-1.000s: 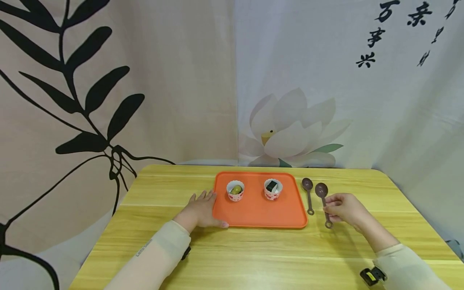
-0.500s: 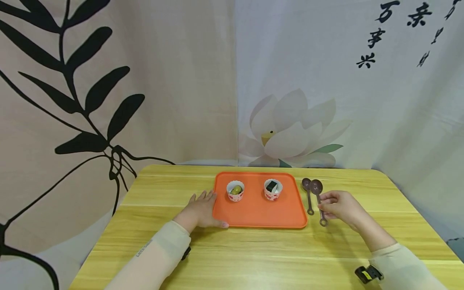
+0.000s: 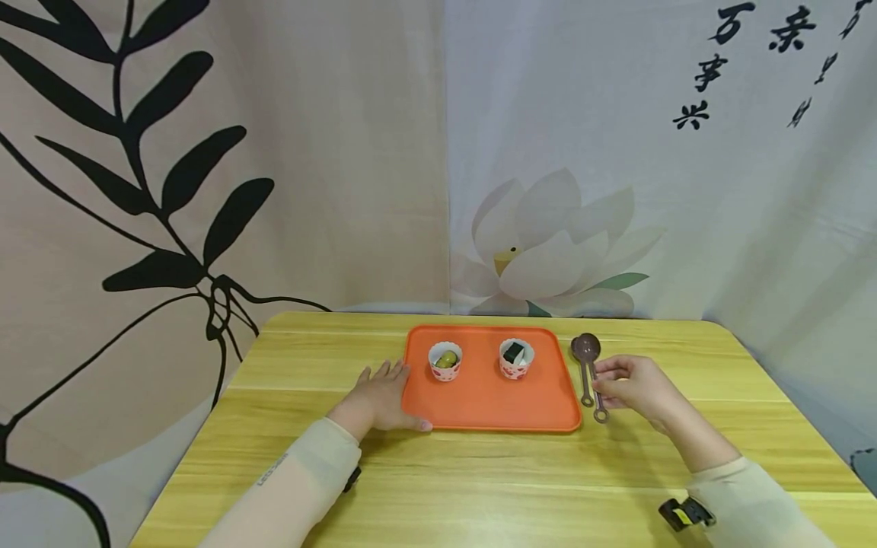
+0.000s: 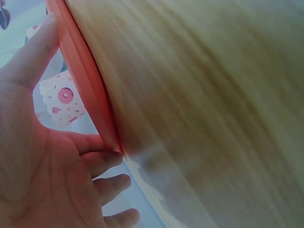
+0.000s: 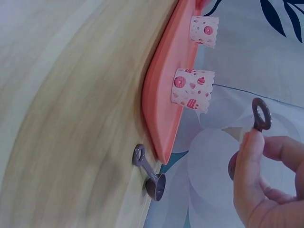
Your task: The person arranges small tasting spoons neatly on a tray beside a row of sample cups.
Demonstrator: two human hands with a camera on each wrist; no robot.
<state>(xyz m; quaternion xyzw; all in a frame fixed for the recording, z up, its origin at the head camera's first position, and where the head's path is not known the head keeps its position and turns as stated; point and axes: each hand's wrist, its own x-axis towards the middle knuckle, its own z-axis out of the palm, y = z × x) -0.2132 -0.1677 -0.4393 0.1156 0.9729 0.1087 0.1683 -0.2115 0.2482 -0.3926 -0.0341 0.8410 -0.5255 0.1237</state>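
Observation:
My right hand [image 3: 640, 388] pinches a brown measuring spoon [image 3: 589, 347] by its handle, thumb against fingers. In the right wrist view, the ring end of this held spoon [image 5: 269, 118] sticks up past the fingertips, above the table. A second brown measuring spoon [image 5: 156, 186] lies on the table beside the tray; in the head view the held one partly covers its bowl. My left hand [image 3: 377, 402] rests at the left side of an orange tray [image 3: 493, 411], fingers spread along the edge and thumb at the near rim [image 4: 78, 61].
On the tray stand two patterned paper cups: the left cup [image 3: 445, 373] has a green-yellow piece in it, the right cup [image 3: 514, 371] a black-and-white piece. The wooden table [image 3: 479, 487] ends at the back against a printed curtain [image 3: 356, 190].
My right hand has moved left with the held spoon, bringing it from beside the lying spoon to overlapping it in the head view. The left hand and tray have stayed put.

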